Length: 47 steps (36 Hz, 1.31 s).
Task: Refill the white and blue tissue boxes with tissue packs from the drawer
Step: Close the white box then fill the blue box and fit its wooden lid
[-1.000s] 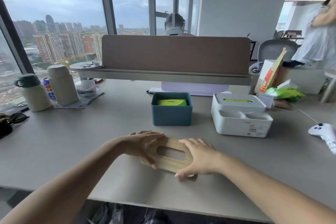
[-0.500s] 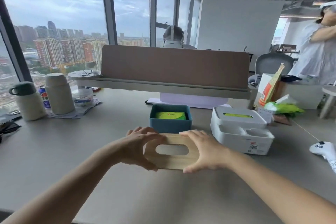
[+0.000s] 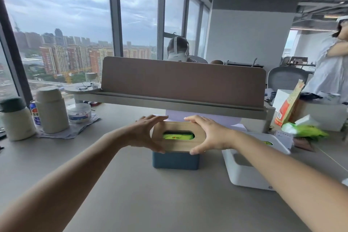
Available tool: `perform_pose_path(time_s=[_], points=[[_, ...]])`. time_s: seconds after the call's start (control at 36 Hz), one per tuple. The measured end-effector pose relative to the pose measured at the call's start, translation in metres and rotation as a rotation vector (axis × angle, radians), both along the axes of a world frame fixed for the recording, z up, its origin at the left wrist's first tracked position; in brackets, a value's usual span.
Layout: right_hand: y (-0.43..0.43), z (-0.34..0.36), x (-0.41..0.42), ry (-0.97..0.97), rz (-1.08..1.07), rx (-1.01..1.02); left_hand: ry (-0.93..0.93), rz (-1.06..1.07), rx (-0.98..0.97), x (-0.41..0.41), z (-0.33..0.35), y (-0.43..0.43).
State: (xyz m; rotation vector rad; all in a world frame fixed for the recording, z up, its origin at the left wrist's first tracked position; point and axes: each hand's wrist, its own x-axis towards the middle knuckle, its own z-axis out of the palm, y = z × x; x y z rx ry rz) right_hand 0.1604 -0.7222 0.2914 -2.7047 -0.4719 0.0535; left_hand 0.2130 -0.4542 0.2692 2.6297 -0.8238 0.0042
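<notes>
The blue tissue box (image 3: pixel 175 161) stands in the middle of the desk. A wooden lid (image 3: pixel 178 146) with an oval slot sits on top of it, and a green tissue pack (image 3: pixel 178 136) shows through the slot. My left hand (image 3: pixel 146 133) grips the lid's left end and my right hand (image 3: pixel 208 134) grips its right end. The white tissue box (image 3: pixel 248 172) stands to the right, partly behind my right forearm, with a sliver of green pack (image 3: pixel 268 143) showing in its top slot.
Two thermos flasks (image 3: pixel 51 110) (image 3: pixel 16 118), a soda can (image 3: pixel 35 112) and a round tub (image 3: pixel 79 113) stand at the left. A brown desk divider (image 3: pixel 183 83) runs behind the boxes. Snack bags (image 3: pixel 289 105) lie at the right. A person stands at far right.
Both hands have lifted the wooden lid off the desk and carried it forward onto the blue box. The camera view has risen and moved closer.
</notes>
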Motion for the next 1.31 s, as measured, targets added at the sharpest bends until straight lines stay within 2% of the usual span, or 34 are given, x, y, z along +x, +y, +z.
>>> perform_pose_path(time_s=[0.56,0.89,1.31], points=[[-0.009,-0.025,0.066,0.178,0.012,0.121,0.148,0.039,0.020,0.061,-0.015,-0.006],[-0.013,-0.028,0.065,0.225,0.015,0.195,0.221,0.062,0.025,0.058,-0.012,-0.009],[-0.015,-0.030,0.059,0.239,0.001,0.161,0.299,0.059,0.032,0.055,-0.011,-0.009]])
